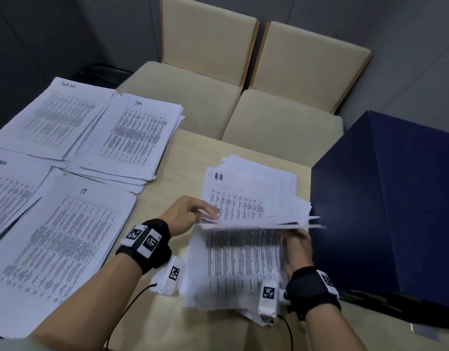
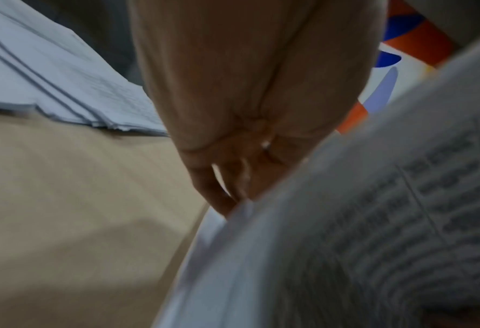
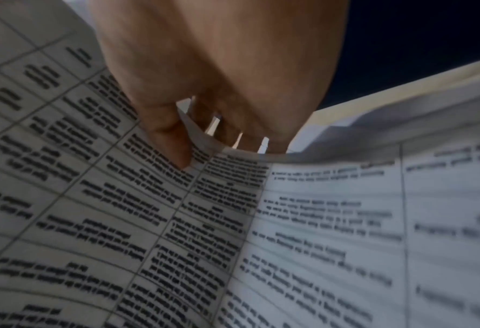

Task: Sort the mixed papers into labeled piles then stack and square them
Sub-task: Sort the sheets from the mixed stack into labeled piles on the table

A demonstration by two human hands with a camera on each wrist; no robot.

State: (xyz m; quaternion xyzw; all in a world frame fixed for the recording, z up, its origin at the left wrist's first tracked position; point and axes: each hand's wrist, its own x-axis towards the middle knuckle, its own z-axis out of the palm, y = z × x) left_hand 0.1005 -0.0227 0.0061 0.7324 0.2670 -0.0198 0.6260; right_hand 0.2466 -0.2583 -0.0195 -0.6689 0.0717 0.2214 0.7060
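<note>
A loose sheaf of printed sheets (image 1: pixel 243 254) stands nearly upright in front of me, its top edge curling over. My left hand (image 1: pixel 190 214) holds its upper left corner, fingers (image 2: pixel 221 199) curled behind the paper (image 2: pixel 345 222). My right hand (image 1: pixel 298 247) grips the right edge, with the thumb (image 3: pixel 174 146) pinching the sheet (image 3: pixel 177 222). Behind the sheaf lies an untidy pile marked H.R (image 1: pixel 246 191). To the left lie piles marked IT (image 1: pixel 66 236), HA (image 1: pixel 134 138), Admin (image 1: pixel 8 188) and one with a blurred label (image 1: pixel 53 115).
A large dark blue box (image 1: pixel 395 203) stands close on the right, nearly touching the sheaf. Two beige chairs (image 1: pixel 218 59) sit beyond the wooden table (image 1: pixel 182 158). A bare strip of table runs between the IT pile and the sheaf.
</note>
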